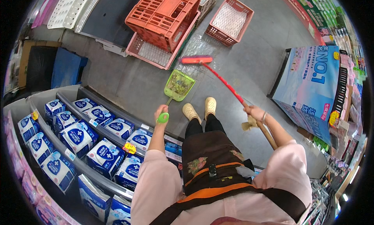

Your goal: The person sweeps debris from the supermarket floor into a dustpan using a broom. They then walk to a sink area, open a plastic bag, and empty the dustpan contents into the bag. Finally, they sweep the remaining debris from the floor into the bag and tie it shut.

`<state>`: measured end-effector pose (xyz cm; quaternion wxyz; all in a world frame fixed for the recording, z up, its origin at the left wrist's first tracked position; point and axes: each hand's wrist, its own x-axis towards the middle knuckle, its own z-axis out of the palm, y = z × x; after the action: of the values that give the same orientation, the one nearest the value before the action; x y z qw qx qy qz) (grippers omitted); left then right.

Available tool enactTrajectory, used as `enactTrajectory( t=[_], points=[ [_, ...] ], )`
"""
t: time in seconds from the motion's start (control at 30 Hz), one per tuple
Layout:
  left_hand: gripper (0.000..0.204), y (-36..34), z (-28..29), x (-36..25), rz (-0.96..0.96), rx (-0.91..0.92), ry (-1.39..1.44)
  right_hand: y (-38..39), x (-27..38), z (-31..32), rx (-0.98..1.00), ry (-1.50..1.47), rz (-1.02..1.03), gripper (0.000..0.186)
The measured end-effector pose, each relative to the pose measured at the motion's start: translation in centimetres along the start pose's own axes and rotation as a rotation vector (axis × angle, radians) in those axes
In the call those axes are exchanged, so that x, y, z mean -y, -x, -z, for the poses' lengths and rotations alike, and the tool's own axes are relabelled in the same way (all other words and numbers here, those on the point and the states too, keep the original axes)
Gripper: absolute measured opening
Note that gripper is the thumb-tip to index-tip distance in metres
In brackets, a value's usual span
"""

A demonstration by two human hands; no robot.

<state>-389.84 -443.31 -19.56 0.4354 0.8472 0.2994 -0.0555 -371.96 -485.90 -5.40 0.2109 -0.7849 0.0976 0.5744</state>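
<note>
My left hand [160, 109] is closed around the handle of a lime-green dustpan [170, 93], whose pan lies low near the floor in front of my feet. Dusty grey-brown dirt [179, 83] covers the inside of the pan. My right hand [255, 112] grips the stick of a broom [228, 84], red along its lower part and wooden toward my elbow. Its red-pink head is just beyond the dustpan, apart from it and slightly to the right. A beige cloth-like piece [249, 125] hangs by the stick below my right hand.
Orange plastic crates [163, 14] are stacked ahead, and a single pink-red crate [230, 20] stands to their right. Shelves with blue-and-white packages [105, 157] run along my left. A light-blue display box [307, 88] stands at right. My cream clogs [191, 112] are on the grey floor [249, 63].
</note>
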Motion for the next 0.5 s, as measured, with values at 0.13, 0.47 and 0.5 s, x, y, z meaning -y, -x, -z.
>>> enactTrajectory(
  t=[0.13, 0.47, 0.5],
  points=[
    [0.018, -0.2, 0.0, -0.6, 0.013, -0.002, -0.010, -8.0, 1.1, -1.3, -0.024, -0.034, -0.019, 0.043],
    [0.018, -0.3, -0.9, 1.7, 0.029, -0.026, 0.100, -0.2, -0.4, -9.0, 0.277, -0.101, -0.055, 0.056],
    [0.018, -0.4, -0.9, 1.7, 0.038, -0.014, 0.096, 1.3, -1.4, -8.7, 0.287, -0.106, -0.064, 0.054]
  ],
)
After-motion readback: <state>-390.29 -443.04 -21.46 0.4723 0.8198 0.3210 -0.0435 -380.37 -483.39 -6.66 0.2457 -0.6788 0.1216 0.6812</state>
